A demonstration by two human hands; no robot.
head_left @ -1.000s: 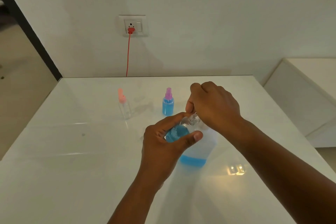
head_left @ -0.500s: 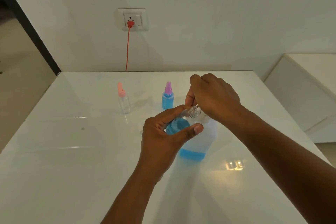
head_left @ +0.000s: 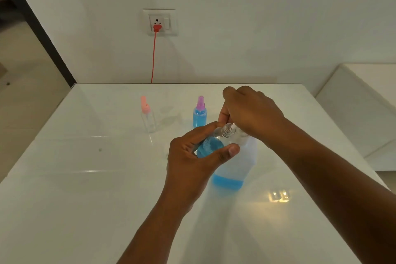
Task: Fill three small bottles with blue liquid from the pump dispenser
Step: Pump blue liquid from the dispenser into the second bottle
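My left hand (head_left: 192, 163) grips a small clear bottle (head_left: 211, 146) tilted on its side, partly full of blue liquid, its open threaded neck pointing at the pump nozzle. My right hand (head_left: 250, 111) lies curled over the pump head of the large translucent dispenser (head_left: 235, 169), which holds a shallow layer of blue liquid at the bottom. The pump head itself is hidden under that hand. Further back stand a small bottle with a purple cap (head_left: 200, 112), full of blue liquid, and an empty clear bottle with a pink cap (head_left: 147, 115).
Everything stands on a glossy white table (head_left: 85, 188) against a white wall. A red cable (head_left: 153, 58) runs down from a wall socket (head_left: 159, 22) behind the table. A white cabinet (head_left: 364, 109) stands at the right.
Both hands stay in the same hold on the small bottle and the pump. The view has shifted slightly; the hands and bottles appear a little higher in frame.
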